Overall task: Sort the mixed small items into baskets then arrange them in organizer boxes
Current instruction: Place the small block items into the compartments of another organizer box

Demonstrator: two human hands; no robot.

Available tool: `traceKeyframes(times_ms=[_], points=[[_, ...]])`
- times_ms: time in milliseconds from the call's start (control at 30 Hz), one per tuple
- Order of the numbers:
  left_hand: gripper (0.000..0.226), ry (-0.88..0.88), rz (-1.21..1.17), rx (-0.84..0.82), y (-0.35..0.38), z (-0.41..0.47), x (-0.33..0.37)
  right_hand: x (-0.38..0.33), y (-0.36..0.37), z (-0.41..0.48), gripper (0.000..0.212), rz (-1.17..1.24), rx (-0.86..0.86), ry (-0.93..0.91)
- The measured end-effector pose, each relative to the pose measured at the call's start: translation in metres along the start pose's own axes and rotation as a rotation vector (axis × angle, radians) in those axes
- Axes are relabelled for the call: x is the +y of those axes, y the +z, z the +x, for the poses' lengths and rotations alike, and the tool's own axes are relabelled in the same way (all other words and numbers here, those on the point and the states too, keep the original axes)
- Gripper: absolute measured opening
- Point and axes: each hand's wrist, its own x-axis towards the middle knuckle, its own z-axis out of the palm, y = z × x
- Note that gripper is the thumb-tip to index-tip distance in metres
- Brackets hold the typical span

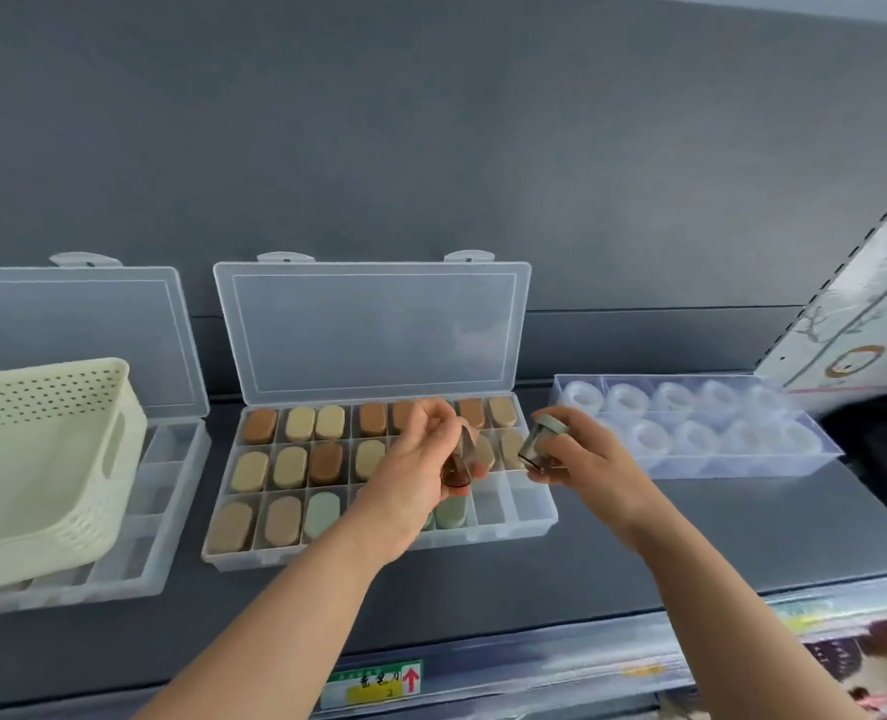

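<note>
Head view: two hands, each holding a small item, above an open organizer box.

The left hand (420,459) curls its fingers round a small brown translucent oval container (457,467), tilted, above the middle rows of the clear plastic compartmented organizer box (514,511). The right hand (586,459) pinches a small dark container with a grey-green cap (542,441) just beside the box's right edge. The box's hinged lid (373,335) stands upright against the grey wall. Most compartments hold brown, beige and pale green oval-capped containers (290,467); the lower right ones are bare. At left, a cream perforated plastic basket (41,459) rests tilted on a second clear organizer box (171,459). At right, a clear tray (742,467) holds white rings. All stand on a dark grey shelf (534,589) bearing a green and yellow label (373,685).
</note>
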Motion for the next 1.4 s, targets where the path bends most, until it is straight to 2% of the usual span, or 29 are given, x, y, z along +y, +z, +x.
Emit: traceKeyframes(times_ms=[133,333,467,733,900,1167,1400], points=[[0.021,0.106,0.395,-0.022,0.006,0.002,-0.008,0.005,-0.006,0.000,0.022,-0.055,0.022,-0.019],[0.022,0.298,0.518,-0.027,0.018,0.005,-0.011,0.010,-0.015,0.001,0.022,-0.173,0.035,-0.042],[0.022,0.325,0.579,-0.051,0.019,0.011,-0.023,0.018,-0.019,0.001,0.027,-0.192,0.037,-0.039],[0.017,0.397,1.087,-0.052,0.014,0.012,-0.047,0.026,-0.023,0.001,0.036,-0.279,0.038,-0.047],[0.013,0.423,1.220,-0.036,0.008,0.012,-0.052,0.030,-0.024,-0.003,0.050,-0.460,0.001,-0.123],[0.036,0.420,1.254,0.054,0.005,0.010,-0.051,0.035,-0.011,0.003,0.051,-0.729,-0.125,-0.239],[0.041,0.344,1.257,0.060,0.009,0.011,-0.052,0.042,-0.007,0.006,0.052,-0.773,-0.167,-0.228]])
